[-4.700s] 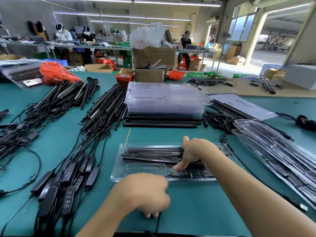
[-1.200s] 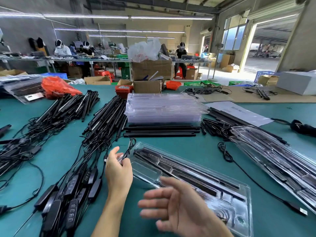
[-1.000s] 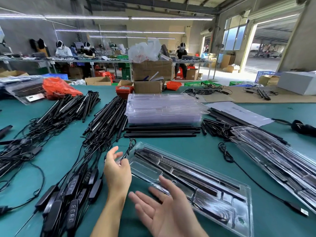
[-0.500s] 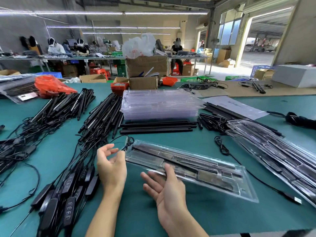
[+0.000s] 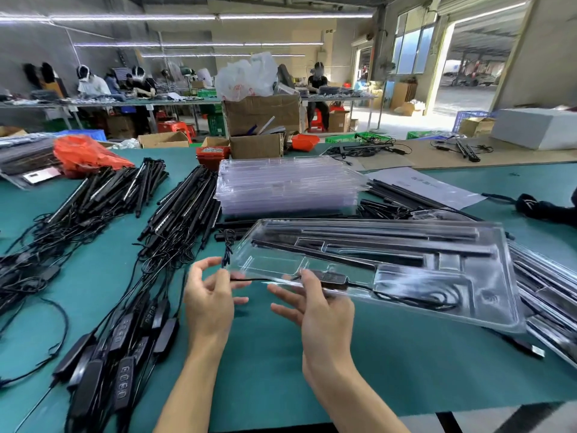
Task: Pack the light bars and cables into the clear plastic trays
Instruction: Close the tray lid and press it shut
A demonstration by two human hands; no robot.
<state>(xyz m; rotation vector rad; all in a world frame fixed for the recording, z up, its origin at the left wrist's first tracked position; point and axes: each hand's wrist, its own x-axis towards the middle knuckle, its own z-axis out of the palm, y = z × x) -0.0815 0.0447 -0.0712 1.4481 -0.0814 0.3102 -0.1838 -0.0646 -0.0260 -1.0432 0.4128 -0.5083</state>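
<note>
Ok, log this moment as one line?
stage: moving packed tray | filled clear tray: tilted, near edge on right hand | left hand: fingers on trailing cable | empty tray stack: behind

Filled clear tray (image 5: 390, 270) above green table (image 5: 406, 370)

Teal green flat surface (image 5: 93, 276). Clear see-through plastic tray (image 5: 487, 307) holding black slim light bars (image 5: 374, 232). Black cable controllers with white button marks (image 5: 125, 379). Orange-red crumpled plastic bag (image 5: 84, 154). Brown cardboard box (image 5: 259, 114).

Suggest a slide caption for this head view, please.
Both hands handle a loaded clear tray beside loose light bars.
</note>
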